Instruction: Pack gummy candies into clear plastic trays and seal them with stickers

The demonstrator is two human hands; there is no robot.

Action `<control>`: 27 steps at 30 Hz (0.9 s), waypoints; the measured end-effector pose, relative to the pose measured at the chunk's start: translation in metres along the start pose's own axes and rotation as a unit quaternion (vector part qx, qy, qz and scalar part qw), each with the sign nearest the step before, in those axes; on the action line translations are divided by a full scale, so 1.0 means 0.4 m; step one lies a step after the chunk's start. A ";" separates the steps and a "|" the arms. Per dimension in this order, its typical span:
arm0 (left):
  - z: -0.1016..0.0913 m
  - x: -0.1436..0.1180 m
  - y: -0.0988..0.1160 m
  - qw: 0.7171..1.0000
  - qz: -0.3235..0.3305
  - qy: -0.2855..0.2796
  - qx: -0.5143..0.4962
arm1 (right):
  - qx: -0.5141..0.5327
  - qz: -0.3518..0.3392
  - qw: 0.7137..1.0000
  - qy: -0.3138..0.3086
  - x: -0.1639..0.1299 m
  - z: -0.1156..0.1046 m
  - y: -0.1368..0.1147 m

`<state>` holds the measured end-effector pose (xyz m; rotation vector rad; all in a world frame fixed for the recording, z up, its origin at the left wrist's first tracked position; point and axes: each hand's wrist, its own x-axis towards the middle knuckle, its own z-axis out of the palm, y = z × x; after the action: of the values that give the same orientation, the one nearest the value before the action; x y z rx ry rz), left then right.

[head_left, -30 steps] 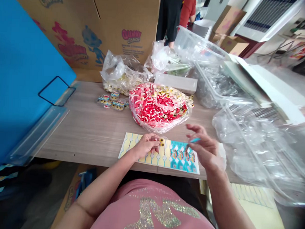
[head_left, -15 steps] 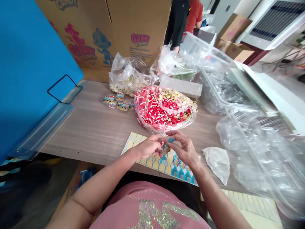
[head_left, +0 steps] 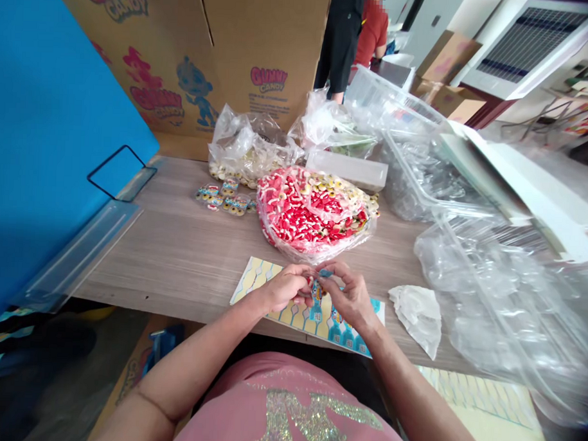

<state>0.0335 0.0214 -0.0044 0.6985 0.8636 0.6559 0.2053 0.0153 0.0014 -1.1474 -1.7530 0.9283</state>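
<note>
Just before the gummy heap (head_left: 316, 211), left hand (head_left: 284, 288) and right hand (head_left: 350, 294) pinch one small candy packet (head_left: 317, 288) between them, over the sticker sheet (head_left: 260, 277).

The worktop (head_left: 177, 248) shows a matt wood-grain finish, and the sticker sheet (head_left: 258, 277) on it looks like smooth, slightly glossy paper. Thin, glossy, crinkled clear plastic wraps the candy bag (head_left: 313, 215), while the carton (head_left: 208, 57) behind is matt brown cardboard.

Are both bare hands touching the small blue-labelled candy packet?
Touching. Head view: left hand and right hand fingertips pinch the small blue-labelled candy packet between them.
</note>
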 end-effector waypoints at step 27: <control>-0.011 -0.003 -0.023 0.999 -0.010 0.019 -0.044 | -0.123 -0.037 0.991 0.029 -0.022 0.029 0.023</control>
<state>0.0314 0.0162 -0.0132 0.5995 0.8702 0.6873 0.2000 0.0084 -0.0131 -1.2430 -1.8866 0.6397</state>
